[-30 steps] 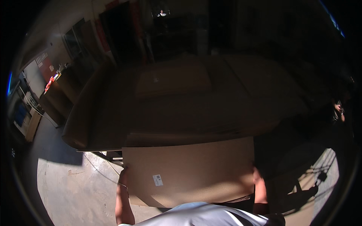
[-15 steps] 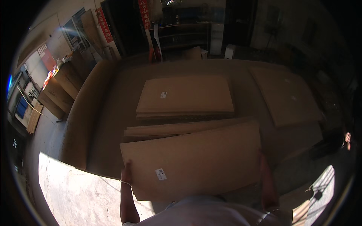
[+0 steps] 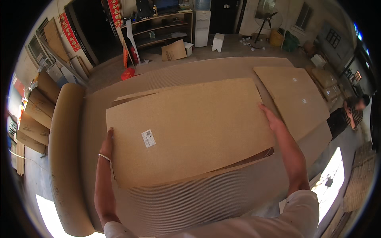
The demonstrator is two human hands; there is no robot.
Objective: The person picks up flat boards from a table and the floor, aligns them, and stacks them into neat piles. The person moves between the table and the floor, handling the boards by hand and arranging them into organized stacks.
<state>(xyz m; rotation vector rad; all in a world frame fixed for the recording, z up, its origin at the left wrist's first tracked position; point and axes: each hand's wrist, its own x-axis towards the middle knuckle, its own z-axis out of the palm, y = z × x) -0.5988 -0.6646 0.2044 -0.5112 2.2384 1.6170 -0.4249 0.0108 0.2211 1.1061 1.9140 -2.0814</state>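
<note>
A large flat brown board (image 3: 190,131) with a white label (image 3: 149,138) spans the space between my hands, over other brown boards. My left hand (image 3: 108,142) holds its left edge, and a light band circles that wrist. At the opposite edge, my right hand (image 3: 270,116) grips near the far right corner. The fingers of both hands are partly hidden by the board. Lower boards (image 3: 250,159) show past its near right edge and its far left edge. Beneath them lies a ribbed corrugated cardboard sheet (image 3: 198,206).
A thick cardboard roll (image 3: 65,158) runs along the left side. More labelled boards (image 3: 291,93) lie at the right. Another person (image 3: 353,113) is at the far right. Beyond stand a shelf unit (image 3: 158,31), a water dispenser (image 3: 202,27), a white stool (image 3: 218,42) and a fan (image 3: 265,23).
My hands have carried the labelled board forward, away from my body, over the stack it was in front of. The view has shifted and brightened.
</note>
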